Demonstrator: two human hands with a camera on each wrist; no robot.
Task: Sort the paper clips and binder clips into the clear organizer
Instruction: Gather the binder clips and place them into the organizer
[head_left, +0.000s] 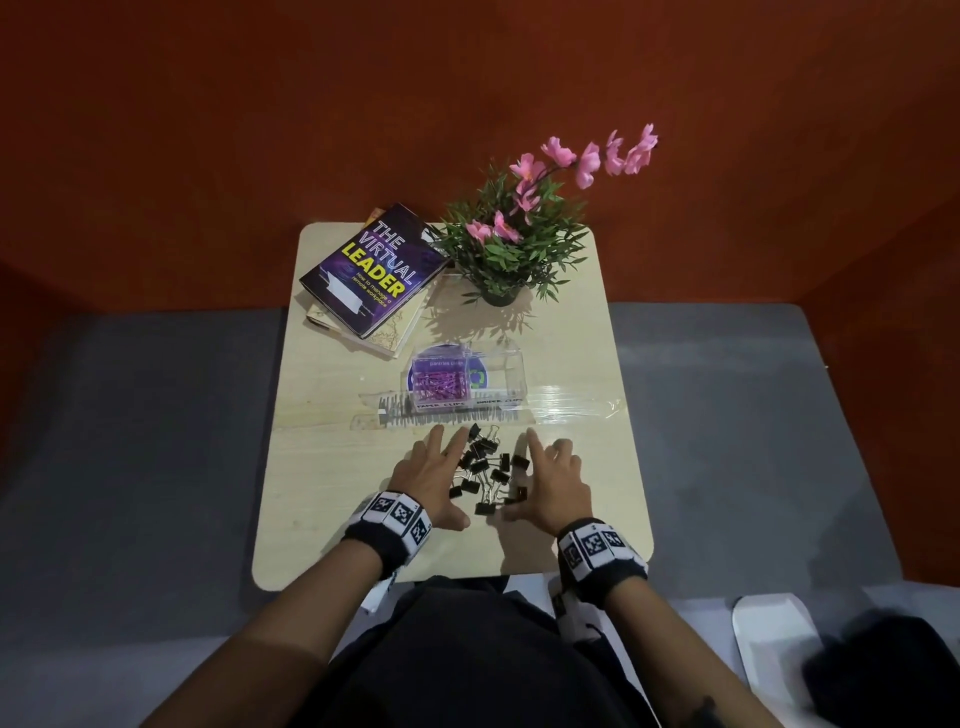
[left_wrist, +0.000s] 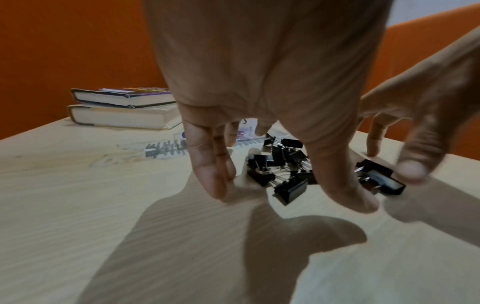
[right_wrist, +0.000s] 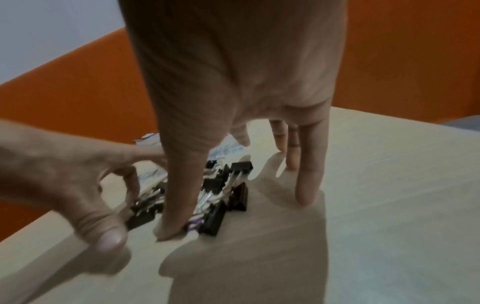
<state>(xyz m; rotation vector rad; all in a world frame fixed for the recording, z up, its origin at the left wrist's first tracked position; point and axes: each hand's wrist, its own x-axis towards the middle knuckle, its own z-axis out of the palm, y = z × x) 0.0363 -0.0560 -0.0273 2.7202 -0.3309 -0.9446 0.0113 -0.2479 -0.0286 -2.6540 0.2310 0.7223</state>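
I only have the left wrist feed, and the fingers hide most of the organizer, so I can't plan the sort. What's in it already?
Observer: In the head view, pink paper clips fill the left compartment of the clear organizer.
Operator: And the right compartment?
Observer: I see no binder clips in it. The black binder clips all lie in a pile on the table, nearer the person.
Operator: Is the right hand holding one?
Observer: No. In the right wrist view, the right hand has straight fingers with their tips on the table, and its thumb is against the pile.
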